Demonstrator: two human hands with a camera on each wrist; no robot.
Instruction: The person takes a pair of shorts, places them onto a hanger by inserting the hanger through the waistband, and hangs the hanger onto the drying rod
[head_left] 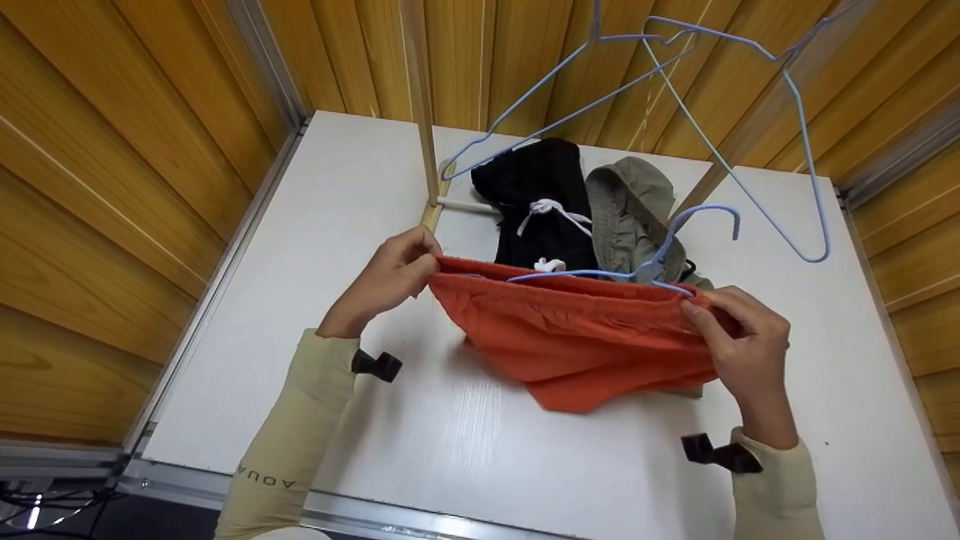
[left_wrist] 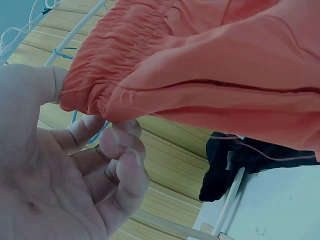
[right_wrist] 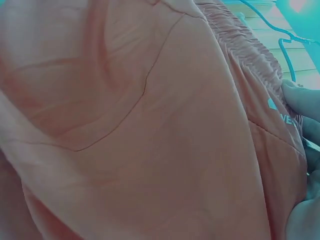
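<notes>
Orange-red shorts (head_left: 577,337) with an elastic waistband hang stretched between both hands in the head view. My left hand (head_left: 390,274) pinches the left end of the waistband between thumb and fingers; its other fingers curl loosely below, as the left wrist view shows. At the opposite end my right hand (head_left: 750,337) grips the waistband near a small white print. A blue wire hanger (head_left: 577,274) sits inside the waist opening, its hook rising above the right half. The ends of its bar are hidden within the fabric.
Behind the shorts hang black shorts (head_left: 536,187) with a white drawstring and a grey-green garment (head_left: 634,195). Empty blue hangers (head_left: 806,135) hang at the upper right. A wooden rack post (head_left: 424,97) stands left on the white table (head_left: 262,300). Wood-panelled walls (head_left: 97,187) enclose it.
</notes>
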